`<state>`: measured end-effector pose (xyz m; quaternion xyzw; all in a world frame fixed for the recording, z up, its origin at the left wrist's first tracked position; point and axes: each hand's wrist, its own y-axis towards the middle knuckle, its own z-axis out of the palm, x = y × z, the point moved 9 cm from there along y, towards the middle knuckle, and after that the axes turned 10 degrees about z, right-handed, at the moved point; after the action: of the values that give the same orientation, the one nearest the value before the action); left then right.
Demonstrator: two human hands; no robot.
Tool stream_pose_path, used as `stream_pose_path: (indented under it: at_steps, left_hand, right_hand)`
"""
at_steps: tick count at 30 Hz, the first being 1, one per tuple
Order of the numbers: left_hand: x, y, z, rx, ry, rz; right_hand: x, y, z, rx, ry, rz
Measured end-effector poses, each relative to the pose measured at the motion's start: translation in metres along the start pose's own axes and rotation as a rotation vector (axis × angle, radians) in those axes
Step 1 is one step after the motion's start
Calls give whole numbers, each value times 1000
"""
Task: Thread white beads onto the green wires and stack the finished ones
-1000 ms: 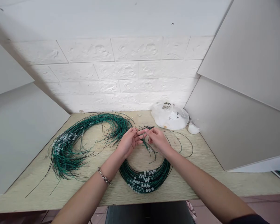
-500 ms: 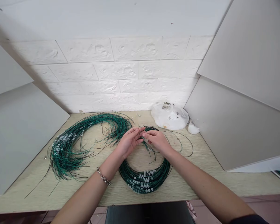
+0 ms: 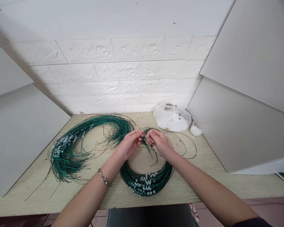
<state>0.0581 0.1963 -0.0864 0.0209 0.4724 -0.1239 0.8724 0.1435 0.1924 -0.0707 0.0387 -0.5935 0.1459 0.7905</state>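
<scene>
My left hand, with a chain bracelet on its wrist, pinches a thin dark wire end between thumb and fingertips. Close by on its right, my right hand is closed with curled fingers; what it grips is too small to make out. Both hands are over the upper part of a round coil of green and black wires with small white beads along its near side. Loose wire ends hang inside the ring below my hands. A larger curved bundle of green wires with white pieces lies to the left.
A clear plastic bag with white contents stands by the wall, a small white lump beside it. Grey panels flank the wooden table. Thin wire loops stick out right of the coil.
The fingers of my left hand have closed into a pinch. My right hand has drawn slightly right, and its fingers are more curled. The bundles stay in place.
</scene>
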Motion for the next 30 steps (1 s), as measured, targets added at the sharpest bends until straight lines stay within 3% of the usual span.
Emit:
stream_pose_path:
  at_steps: [5, 30]
  left_hand:
    - [6, -2, 6, 76, -19, -23]
    - [14, -4, 8, 77, -48, -92]
  right_hand:
    - [-3, -2, 8, 103, -157, 15]
    - [-7, -1, 5, 46, -252, 48]
